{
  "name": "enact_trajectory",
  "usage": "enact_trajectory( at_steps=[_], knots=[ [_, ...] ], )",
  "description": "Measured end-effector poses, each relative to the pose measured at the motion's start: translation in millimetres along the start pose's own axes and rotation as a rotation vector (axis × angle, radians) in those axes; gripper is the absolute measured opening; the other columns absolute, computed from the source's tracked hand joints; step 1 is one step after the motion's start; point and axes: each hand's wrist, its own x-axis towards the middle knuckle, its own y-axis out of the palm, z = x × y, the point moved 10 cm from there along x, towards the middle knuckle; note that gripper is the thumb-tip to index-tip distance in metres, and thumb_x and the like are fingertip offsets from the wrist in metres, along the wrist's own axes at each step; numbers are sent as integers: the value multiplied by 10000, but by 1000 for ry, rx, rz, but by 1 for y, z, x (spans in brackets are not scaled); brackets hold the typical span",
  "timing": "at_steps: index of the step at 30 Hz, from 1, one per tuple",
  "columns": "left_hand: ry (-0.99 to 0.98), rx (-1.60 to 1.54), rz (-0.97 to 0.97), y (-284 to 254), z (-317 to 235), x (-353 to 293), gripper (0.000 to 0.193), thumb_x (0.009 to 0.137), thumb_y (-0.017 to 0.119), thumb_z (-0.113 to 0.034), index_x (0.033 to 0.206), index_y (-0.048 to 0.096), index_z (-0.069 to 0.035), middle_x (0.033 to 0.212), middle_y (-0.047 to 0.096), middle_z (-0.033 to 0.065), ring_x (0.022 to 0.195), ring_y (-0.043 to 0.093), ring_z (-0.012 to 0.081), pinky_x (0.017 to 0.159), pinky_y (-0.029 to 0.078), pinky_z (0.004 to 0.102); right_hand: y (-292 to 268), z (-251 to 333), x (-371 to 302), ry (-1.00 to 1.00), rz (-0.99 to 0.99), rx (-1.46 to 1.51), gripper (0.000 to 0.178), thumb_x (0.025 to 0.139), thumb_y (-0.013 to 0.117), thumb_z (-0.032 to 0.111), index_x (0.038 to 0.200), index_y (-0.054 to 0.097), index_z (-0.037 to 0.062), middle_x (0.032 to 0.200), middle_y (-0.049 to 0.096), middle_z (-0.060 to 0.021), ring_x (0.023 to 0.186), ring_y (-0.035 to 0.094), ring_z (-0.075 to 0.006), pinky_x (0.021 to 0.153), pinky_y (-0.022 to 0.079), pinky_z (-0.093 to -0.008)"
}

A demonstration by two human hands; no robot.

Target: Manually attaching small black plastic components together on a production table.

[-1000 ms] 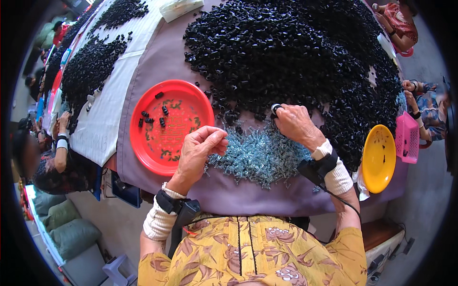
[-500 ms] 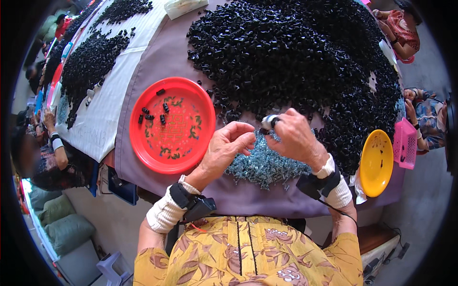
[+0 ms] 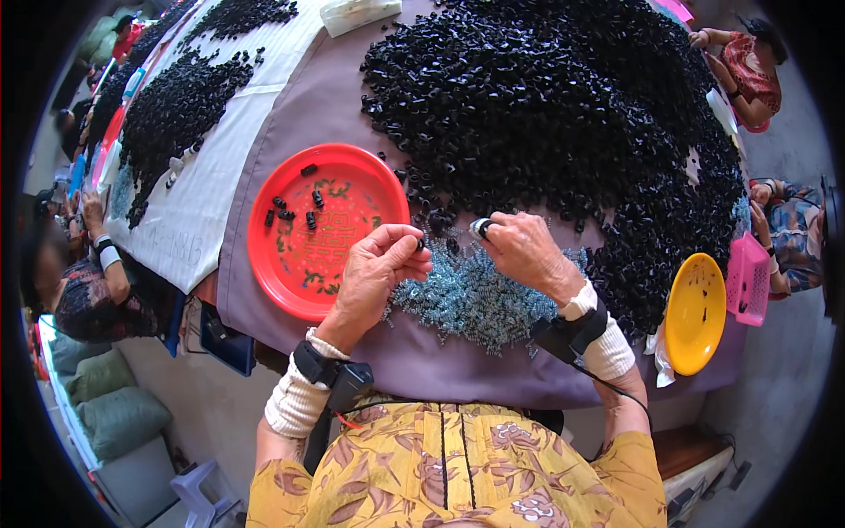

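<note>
Hands have drawn apart since the last frame: left hand (image 3: 374, 268) back toward the red tray (image 3: 262, 273), right hand (image 3: 526, 255) slightly nearer the body. Left thumb and forefinger pinched together on a small black piece (image 3: 420, 244), held at the very tips, above the near edge of the black heap (image 3: 510, 114) and beside the pale blue spring pile (image 3: 480, 308). Right fingers curled, white band (image 3: 481, 229) on one finger; cannot tell whether anything is inside the pinch. Writing: gold character-like design on the tray floor, faint characters on the white cloth (image 3: 242, 167) at left; held piece too small to show any. Its long axis: mostly covered by fingers, direction unclear. Loose black cylinders (image 3: 309, 170) in the tray: farthest lies roughly left-right, others nearer to fore-and-aft.
</note>
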Motion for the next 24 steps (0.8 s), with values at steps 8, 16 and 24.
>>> enact_trajectory(
  at_steps=[8,16,24],
  knots=[
    [-32,-51,41,5,2,1,199,927,525,-163,1054,539,-10,896,647,133,802,658,219,701,550,318,27,13,27,-9,78,-133,69,736,569,84,750,609,29,730,606,-113,689,635,-257,589,481,-373],
    [-61,-117,74,10,7,2,233,920,536,-148,1092,525,7,942,646,146,846,656,232,739,551,327,4,1,18,65,-33,58,121,732,593,128,660,576,32,637,591,-138,588,597,-310,589,471,-387],
    [-19,21,145,33,8,4,239,913,539,-116,1107,524,23,980,634,128,886,642,202,778,539,317,-47,39,10,-108,-106,218,165,737,606,138,642,495,60,616,542,-93,594,560,-281,610,390,-377]
  ],
)
